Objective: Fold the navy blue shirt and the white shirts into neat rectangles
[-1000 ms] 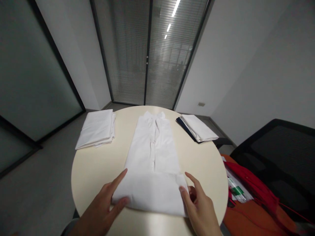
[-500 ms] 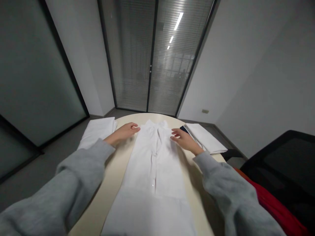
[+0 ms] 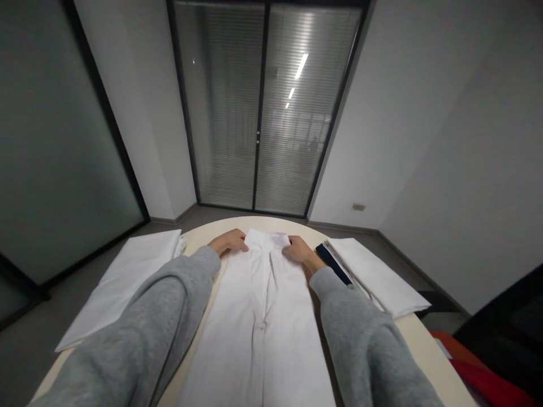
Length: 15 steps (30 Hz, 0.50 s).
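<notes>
A long white garment, a shirt or coat by its look, lies lengthwise on the table with a seam and folds down its middle. Its far end, a collar-like band, stands slightly raised. My left hand pinches the left corner of that band, fingers partly hidden behind the cloth. At the right corner, my right hand grips the band between thumb and curled fingers. The near end of the garment runs out of view at the bottom.
Folded white cloth lies at the table's left edge. On the right, more folded white cloth lies beside a dark blue item. The rounded pale table ends ahead. A dark chair with red fabric stands right.
Both hands have moved inward and closed on the far corners of the garment, where before they were open beside it. The band has been lifted and straightened. The view has tilted upward.
</notes>
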Each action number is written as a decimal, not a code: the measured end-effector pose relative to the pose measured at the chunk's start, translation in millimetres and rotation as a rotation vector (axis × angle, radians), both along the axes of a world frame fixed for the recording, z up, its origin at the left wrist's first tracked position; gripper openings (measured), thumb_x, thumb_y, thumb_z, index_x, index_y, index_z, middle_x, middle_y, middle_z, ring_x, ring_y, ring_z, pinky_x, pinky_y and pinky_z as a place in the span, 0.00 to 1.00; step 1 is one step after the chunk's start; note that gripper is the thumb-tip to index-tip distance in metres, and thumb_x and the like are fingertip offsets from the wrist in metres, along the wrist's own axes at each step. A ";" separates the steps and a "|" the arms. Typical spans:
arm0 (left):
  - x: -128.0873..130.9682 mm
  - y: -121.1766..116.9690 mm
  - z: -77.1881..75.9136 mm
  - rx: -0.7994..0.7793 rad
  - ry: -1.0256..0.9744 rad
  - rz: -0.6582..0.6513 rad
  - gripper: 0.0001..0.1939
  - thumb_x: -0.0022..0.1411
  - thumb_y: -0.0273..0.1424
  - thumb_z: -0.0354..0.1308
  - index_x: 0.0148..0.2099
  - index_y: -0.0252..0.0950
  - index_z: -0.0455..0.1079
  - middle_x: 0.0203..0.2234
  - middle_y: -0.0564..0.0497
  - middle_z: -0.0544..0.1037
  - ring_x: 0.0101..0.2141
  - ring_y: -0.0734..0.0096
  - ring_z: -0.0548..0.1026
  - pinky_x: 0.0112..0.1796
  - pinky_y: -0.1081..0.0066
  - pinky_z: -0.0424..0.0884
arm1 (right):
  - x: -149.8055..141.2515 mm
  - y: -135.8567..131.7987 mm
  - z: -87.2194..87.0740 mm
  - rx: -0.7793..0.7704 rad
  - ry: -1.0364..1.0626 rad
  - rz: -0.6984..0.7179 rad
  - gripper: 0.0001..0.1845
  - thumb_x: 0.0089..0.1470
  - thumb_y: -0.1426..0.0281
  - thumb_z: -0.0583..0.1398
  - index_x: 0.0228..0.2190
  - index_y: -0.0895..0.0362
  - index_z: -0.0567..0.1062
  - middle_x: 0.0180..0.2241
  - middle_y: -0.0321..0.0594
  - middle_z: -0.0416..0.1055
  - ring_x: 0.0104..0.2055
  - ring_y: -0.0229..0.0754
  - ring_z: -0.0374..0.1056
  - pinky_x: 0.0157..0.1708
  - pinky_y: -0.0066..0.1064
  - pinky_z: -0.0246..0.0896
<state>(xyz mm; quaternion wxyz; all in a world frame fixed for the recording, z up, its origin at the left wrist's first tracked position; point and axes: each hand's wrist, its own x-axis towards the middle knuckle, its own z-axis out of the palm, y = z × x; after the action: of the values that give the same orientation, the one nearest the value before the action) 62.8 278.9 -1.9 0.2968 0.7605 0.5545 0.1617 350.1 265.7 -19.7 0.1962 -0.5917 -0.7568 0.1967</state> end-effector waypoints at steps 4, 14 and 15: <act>-6.4 -6.7 -5.2 0.078 0.029 -0.114 0.16 0.49 0.24 0.57 0.40 0.32 0.80 0.34 0.48 0.82 0.38 0.63 0.78 0.41 0.69 0.74 | 10.9 -16.5 -6.2 0.123 0.060 0.143 0.13 0.50 0.78 0.59 0.36 0.57 0.82 0.42 0.42 0.76 0.51 0.47 0.68 0.55 0.37 0.60; -1.0 -23.4 4.2 0.192 0.239 -0.196 0.13 0.56 0.36 0.61 0.41 0.34 0.79 0.46 0.43 0.79 0.44 0.61 0.77 0.48 0.68 0.71 | 13.2 -30.4 4.5 0.096 -0.046 0.102 0.14 0.60 0.72 0.55 0.33 0.58 0.81 0.46 0.45 0.77 0.47 0.43 0.71 0.50 0.33 0.62; 1.4 -22.4 3.7 0.191 0.269 -0.177 0.18 0.55 0.39 0.64 0.45 0.33 0.78 0.48 0.42 0.78 0.45 0.59 0.77 0.47 0.67 0.71 | 10.5 -28.9 5.8 0.089 -0.080 0.063 0.12 0.60 0.68 0.58 0.38 0.58 0.81 0.45 0.45 0.77 0.47 0.45 0.71 0.49 0.34 0.62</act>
<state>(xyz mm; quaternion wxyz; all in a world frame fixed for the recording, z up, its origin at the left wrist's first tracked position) 64.2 256.5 1.8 0.1596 0.8458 0.5022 0.0838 360.6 236.7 -13.8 0.1858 -0.5657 -0.7902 0.1452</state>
